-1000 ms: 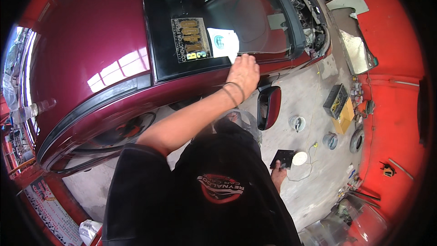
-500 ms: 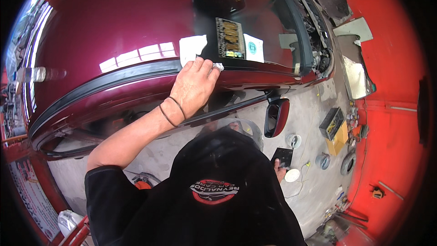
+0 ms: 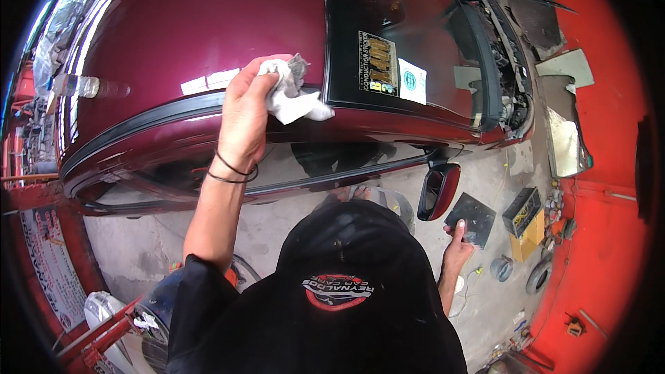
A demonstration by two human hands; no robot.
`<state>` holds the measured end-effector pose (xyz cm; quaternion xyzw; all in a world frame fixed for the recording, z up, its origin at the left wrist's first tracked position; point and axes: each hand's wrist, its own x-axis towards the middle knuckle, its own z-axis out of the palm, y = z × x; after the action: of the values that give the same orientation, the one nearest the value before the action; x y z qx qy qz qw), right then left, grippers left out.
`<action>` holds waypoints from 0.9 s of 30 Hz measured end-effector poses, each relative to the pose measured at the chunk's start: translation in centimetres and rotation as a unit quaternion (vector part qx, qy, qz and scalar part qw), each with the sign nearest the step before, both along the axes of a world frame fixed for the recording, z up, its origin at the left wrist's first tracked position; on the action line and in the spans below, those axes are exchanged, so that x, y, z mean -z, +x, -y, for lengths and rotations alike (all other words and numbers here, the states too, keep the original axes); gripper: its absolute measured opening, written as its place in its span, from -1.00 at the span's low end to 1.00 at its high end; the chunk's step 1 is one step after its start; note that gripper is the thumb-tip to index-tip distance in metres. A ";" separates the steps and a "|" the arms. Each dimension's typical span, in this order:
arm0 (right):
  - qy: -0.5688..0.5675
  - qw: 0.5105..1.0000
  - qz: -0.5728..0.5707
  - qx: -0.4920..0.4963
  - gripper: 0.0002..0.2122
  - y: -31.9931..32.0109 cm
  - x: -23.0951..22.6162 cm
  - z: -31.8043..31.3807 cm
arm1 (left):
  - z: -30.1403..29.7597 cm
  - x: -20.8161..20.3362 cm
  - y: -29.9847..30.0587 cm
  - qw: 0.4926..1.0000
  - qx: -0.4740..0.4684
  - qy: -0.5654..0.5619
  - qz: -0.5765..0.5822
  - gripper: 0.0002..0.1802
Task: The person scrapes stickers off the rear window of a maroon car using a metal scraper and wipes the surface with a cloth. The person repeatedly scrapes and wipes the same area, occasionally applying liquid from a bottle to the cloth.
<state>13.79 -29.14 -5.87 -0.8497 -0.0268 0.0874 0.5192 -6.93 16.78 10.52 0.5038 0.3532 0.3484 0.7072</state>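
Observation:
My left hand [image 3: 246, 107], with dark bands round its wrist, is closed on a crumpled white cloth [image 3: 280, 93]. The cloth hangs over the side edge of a glossy maroon car roof [image 3: 228, 14], close to the black windshield border; whether it touches the paint I cannot tell. Low on the right, beside the car, my right hand [image 3: 458, 244] grips a flat black square plate [image 3: 476, 216] at its near corner, thumb on top. On the windshield [image 3: 443, 28] are a dark rectangular sticker [image 3: 377, 64] and a white one [image 3: 413, 82].
A clear plastic bottle [image 3: 86, 86] lies on the roof at left. The maroon side mirror [image 3: 447, 190] juts out near my right hand. A black crate [image 3: 521, 211], a cardboard box [image 3: 528, 239], a bucket [image 3: 501, 269] and a tire [image 3: 539, 273] line the red wall [image 3: 616, 159].
My left hand has shifted left and gathered the cloth, which lay flatter against the roof edge before. My right hand and the black plate have come up and further into view.

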 end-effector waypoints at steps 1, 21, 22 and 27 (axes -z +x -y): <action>0.032 0.999 -0.027 -0.012 -0.60 0.9 0.8 0.1 | 0.4 -0.7 -0.2 0.999 -0.013 -0.034 0.017 -0.67; 0.357 0.861 -0.156 -0.327 -0.66 5.0 -7.0 -25.1 | -6.8 4.0 11.9 0.802 -0.107 0.428 -0.403 -0.68; 0.358 0.859 -0.163 -0.328 -0.66 4.6 -7.3 -26.2 | -7.1 4.6 11.4 0.769 -0.100 0.478 -0.412 -0.69; 0.352 0.834 -0.241 -0.349 -0.66 4.5 -9.9 -31.5 | -8.4 4.0 10.6 0.758 -0.082 0.492 -0.421 -0.56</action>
<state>18.32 2.33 4.06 -0.4957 -0.2249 0.4495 0.7083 3.71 25.14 6.55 0.8472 0.4353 0.2837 0.1108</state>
